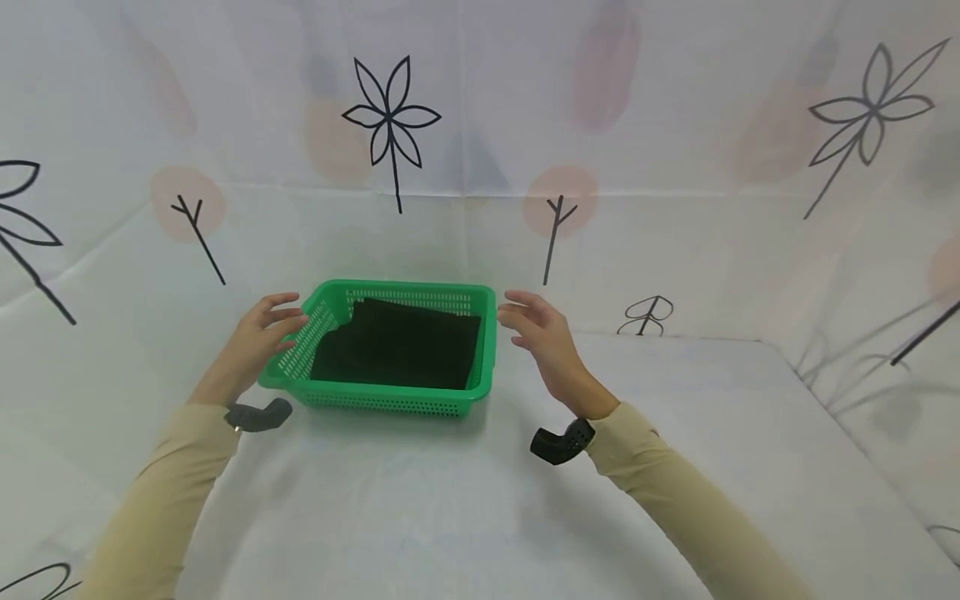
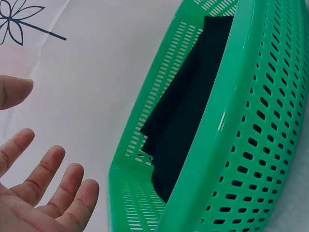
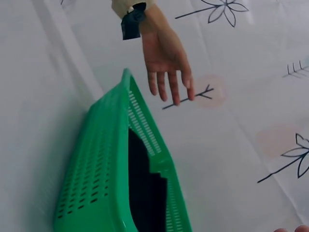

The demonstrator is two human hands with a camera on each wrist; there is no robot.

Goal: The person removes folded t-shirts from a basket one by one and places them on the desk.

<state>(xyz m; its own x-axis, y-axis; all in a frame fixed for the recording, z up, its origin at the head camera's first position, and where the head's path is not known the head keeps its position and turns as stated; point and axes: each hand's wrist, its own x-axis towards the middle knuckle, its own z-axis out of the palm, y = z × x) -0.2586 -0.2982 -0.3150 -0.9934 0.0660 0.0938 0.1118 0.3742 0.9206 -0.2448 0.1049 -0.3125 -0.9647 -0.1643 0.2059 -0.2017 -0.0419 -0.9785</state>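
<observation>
A green plastic basket (image 1: pixel 390 398) with slotted walls stands on the white surface. Inside it lies dark, folded fabric (image 1: pixel 397 346), nearly black. My left hand (image 1: pixel 258 337) is at the basket's left end, fingers spread and relaxed, holding nothing. In the left wrist view those loosely bent fingers (image 2: pixel 72 186) show apart from the green rim. On the opposite side, my right hand (image 1: pixel 543 337) hovers by the right rim with relaxed fingers and holds nothing. The right wrist view shows the left hand (image 3: pixel 166 60) beyond the basket, while only fingertips of the right hand appear at its bottom edge.
White cloth printed with flowers and twigs hangs behind the basket. The white tabletop (image 1: pixel 712 433) stretches to the right and toward me. A black wrist device (image 1: pixel 562 442) sits on the right wrist and a similar one (image 1: pixel 258 415) on the left.
</observation>
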